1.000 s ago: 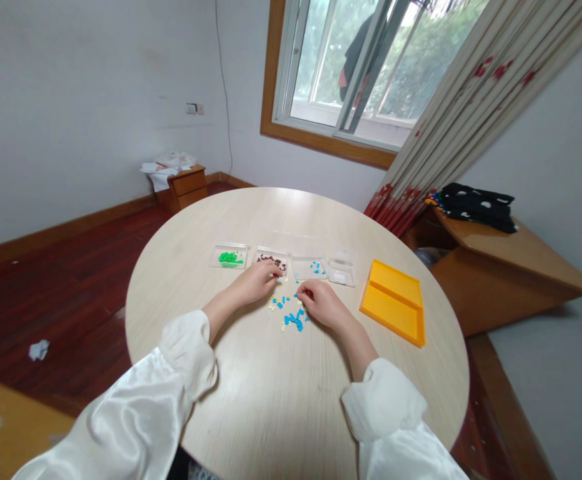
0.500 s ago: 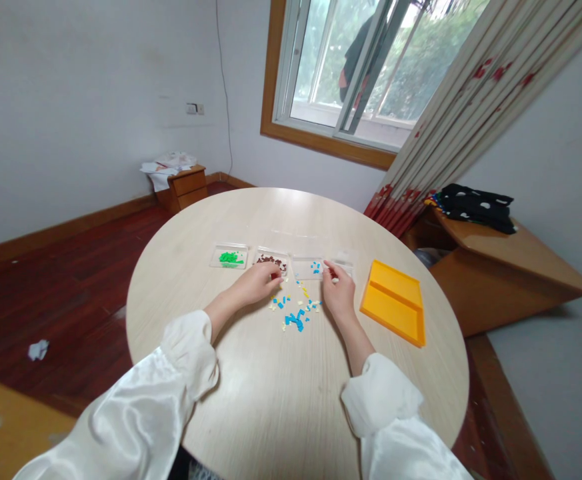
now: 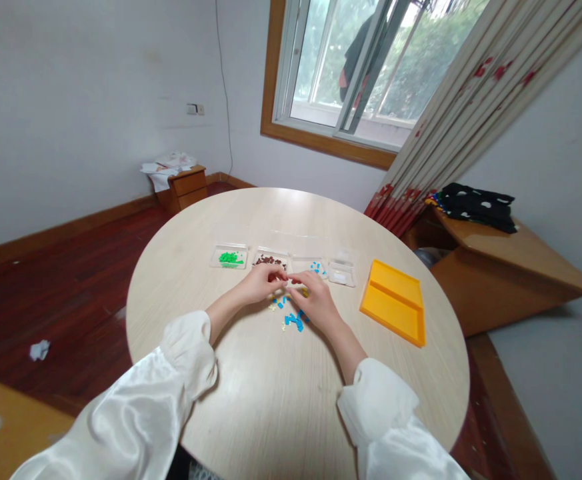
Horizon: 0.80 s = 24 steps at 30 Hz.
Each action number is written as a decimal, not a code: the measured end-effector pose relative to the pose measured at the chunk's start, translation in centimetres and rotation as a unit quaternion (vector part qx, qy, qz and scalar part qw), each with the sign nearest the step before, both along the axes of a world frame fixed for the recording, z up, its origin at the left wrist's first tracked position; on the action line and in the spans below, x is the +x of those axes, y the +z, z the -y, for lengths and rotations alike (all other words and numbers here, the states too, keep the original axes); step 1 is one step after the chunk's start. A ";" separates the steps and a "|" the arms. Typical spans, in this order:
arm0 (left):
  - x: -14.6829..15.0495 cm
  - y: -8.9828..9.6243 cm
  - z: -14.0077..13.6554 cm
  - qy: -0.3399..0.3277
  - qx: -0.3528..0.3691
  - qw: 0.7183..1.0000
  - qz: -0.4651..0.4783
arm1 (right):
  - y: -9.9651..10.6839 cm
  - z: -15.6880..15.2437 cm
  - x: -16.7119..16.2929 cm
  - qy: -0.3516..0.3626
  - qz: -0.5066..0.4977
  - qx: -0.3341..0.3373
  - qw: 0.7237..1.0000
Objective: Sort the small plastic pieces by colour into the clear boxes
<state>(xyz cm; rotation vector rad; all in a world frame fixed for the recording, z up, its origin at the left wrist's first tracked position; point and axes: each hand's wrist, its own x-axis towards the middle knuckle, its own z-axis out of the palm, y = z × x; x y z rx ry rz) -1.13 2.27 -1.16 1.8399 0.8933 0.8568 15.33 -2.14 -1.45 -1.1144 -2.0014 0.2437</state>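
Observation:
My left hand (image 3: 259, 283) is at the near edge of the box of brown pieces. Its thumb and fingers are pinched together; whatever they hold is too small to make out. Close against its fingertips is my right hand (image 3: 315, 301), thumb and forefinger a little apart, nothing visible between them. Under and in front of both hands lie loose blue building bricks (image 3: 295, 321), with a few pale yellow and yellow ones partly hidden by the right hand. Behind the hands, clear boxes hold brown pieces (image 3: 271, 259) and blue pieces (image 3: 317, 268).
To the left, a clear box holds green pieces (image 3: 231, 258). A small clear box (image 3: 341, 274) with whitish contents stands right of the blue one. A yellow two-part tray (image 3: 395, 303) lies at the right of the round table (image 3: 271, 400). A person stands outside the window.
My right hand has moved left from the clear boxes to meet my left hand's fingertips, and its fingers have parted. The left hand has barely moved.

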 end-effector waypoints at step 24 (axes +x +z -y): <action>-0.3 0.2 0.0 0.047 0.020 0.998 -0.027 | -1.7 -3.0 3.5 -0.234 -0.315 -0.055 0.918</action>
